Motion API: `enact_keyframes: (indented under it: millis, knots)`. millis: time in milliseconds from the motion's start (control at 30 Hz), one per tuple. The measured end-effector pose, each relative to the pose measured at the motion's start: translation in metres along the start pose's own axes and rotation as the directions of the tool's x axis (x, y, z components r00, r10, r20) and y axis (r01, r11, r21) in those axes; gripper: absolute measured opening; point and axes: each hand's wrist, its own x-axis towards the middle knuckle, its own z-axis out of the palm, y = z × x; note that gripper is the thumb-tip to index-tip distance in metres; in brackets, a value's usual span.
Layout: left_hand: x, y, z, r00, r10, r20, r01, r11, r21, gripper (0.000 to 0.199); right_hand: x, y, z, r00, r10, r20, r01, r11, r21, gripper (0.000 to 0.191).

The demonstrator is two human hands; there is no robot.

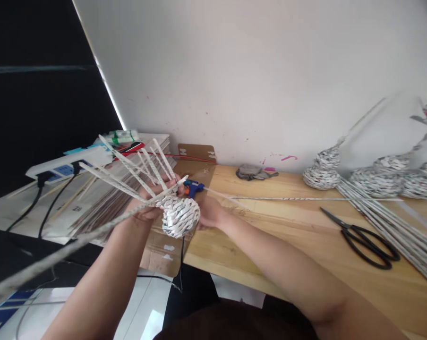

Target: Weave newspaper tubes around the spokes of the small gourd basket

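A partly woven gourd of rolled newspaper strips (pixel 181 217) is held over the table's left end, its round body toward me. Several loose upright strips (pixel 128 170) fan out from its neck to the upper left. One long paper strand (pixel 89 230) runs from the neck past my left arm to the lower left. My left hand (pixel 148 208) is closed around the neck and the base of the strips. Against the right side of the round body rests my right hand (pixel 209 212), gripping it, with its fingers mostly hidden behind the weave.
A blue glue gun (pixel 193 188) lies on cardboard (pixel 157 257) just behind the gourd. Black scissors (pixel 365 241) and long paper rolls (pixel 394 226) lie to the right. Finished woven gourds (pixel 321 174) stand by the wall. A power strip (pixel 70 164) sits on stacked paper (pixel 103 208) at left.
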Motion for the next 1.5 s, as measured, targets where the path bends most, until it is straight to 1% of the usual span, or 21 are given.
enact_keyframes:
  millis: [33,67,100,133,167,233,267,367,467,567,600,633,700,767,833,867,900,1000,1167,1333,1500]
  knots:
    - [0.002,-0.002,0.001,1.0,-0.013,0.002,0.013,1.0,-0.01,0.02,-0.007,0.001,-0.018,0.998,-0.055,0.004,0.055,0.996,-0.074,0.021]
    - [0.005,-0.004,0.002,1.0,-0.029,0.004,0.029,0.999,-0.022,0.021,-0.014,0.002,-0.037,0.977,-0.209,0.034,0.21,0.93,-0.303,0.015]
    - [0.007,-0.007,0.004,0.999,-0.042,0.006,0.042,0.999,-0.031,0.022,-0.018,0.005,-0.058,0.956,-0.293,-0.009,0.244,0.814,-0.528,0.016]
    - [0.009,-0.009,0.007,0.999,-0.052,0.011,0.053,0.998,-0.034,0.021,-0.021,0.01,-0.077,0.945,-0.32,-0.068,0.186,0.697,-0.692,0.018]
    - [0.012,-0.011,0.01,0.998,-0.063,0.018,0.063,0.998,-0.03,0.021,-0.023,0.016,-0.095,0.947,-0.302,-0.107,0.097,0.589,-0.802,0.019]
    - [0.018,-0.016,0.021,0.996,-0.08,0.036,0.08,0.997,-0.011,0.02,-0.023,0.03,-0.122,0.953,-0.264,-0.149,0.016,0.534,-0.845,0.014]
    - [0.022,-0.019,0.027,0.995,-0.093,0.048,0.093,0.996,0.0,0.021,-0.022,0.037,-0.13,0.954,-0.248,-0.167,-0.015,0.519,-0.855,0.012]
    - [0.037,-0.025,0.046,0.99,-0.115,0.082,0.114,0.993,0.017,0.028,-0.02,0.052,-0.138,0.954,-0.23,-0.193,-0.057,0.493,-0.868,0.01]
    - [0.055,-0.029,0.061,0.985,-0.122,0.12,0.116,0.992,0.056,0.032,-0.02,0.052,-0.142,0.951,-0.225,-0.212,-0.076,0.493,-0.867,0.012]
    - [0.074,-0.031,0.07,0.978,-0.123,0.17,0.111,0.991,0.081,0.032,-0.031,0.041,-0.155,0.933,-0.247,-0.262,-0.102,0.517,-0.85,0.016]
    - [0.079,-0.033,0.072,0.975,-0.121,0.188,0.108,0.991,0.08,0.032,-0.038,0.036,-0.161,0.917,-0.279,-0.285,-0.103,0.525,-0.845,0.017]
    - [0.085,-0.035,0.074,0.971,-0.122,0.206,0.109,0.991,0.073,0.031,-0.047,0.032,-0.167,0.873,-0.389,-0.296,-0.051,0.53,-0.847,0.017]
    - [0.095,-0.042,0.075,0.962,-0.133,0.239,0.124,0.991,0.051,0.031,-0.067,0.023,-0.176,0.75,-0.602,-0.272,0.071,0.484,-0.872,0.019]
    - [0.103,-0.051,0.074,0.952,-0.163,0.261,0.161,0.987,0.032,0.034,-0.087,0.017,-0.181,0.619,-0.754,-0.22,0.147,0.386,-0.911,0.017]
    - [0.107,-0.06,0.071,0.94,-0.2,0.277,0.203,0.979,0.018,0.037,-0.102,0.013,-0.18,0.503,-0.848,-0.167,0.137,0.268,-0.954,0.014]
    - [0.108,-0.064,0.069,0.932,-0.218,0.289,0.223,0.975,0.016,0.038,-0.107,0.011,-0.178,0.468,-0.872,-0.14,0.111,0.216,-0.97,0.015]
    - [0.108,-0.067,0.067,0.926,-0.232,0.298,0.24,0.971,0.012,0.038,-0.111,0.01,-0.176,0.448,-0.887,-0.112,0.095,0.171,-0.981,0.015]
    - [0.106,-0.072,0.065,0.921,-0.249,0.299,0.26,0.966,0.006,0.038,-0.115,0.006,-0.17,0.409,-0.911,-0.059,0.09,0.105,-0.99,0.018]
    - [0.103,-0.074,0.07,0.906,-0.286,0.313,0.297,0.955,0.012,0.034,-0.116,0.005,-0.163,0.391,-0.919,-0.061,0.106,0.111,-0.988,0.023]
    - [0.1,-0.071,0.077,0.903,-0.263,0.341,0.271,0.962,0.022,0.034,-0.113,0.008,-0.159,0.373,-0.926,-0.064,0.096,0.107,-0.99,0.024]
    - [0.1,-0.073,0.077,0.901,-0.264,0.344,0.262,0.964,0.056,0.034,-0.112,0.008,-0.156,0.362,-0.93,-0.063,0.087,0.102,-0.991,0.025]
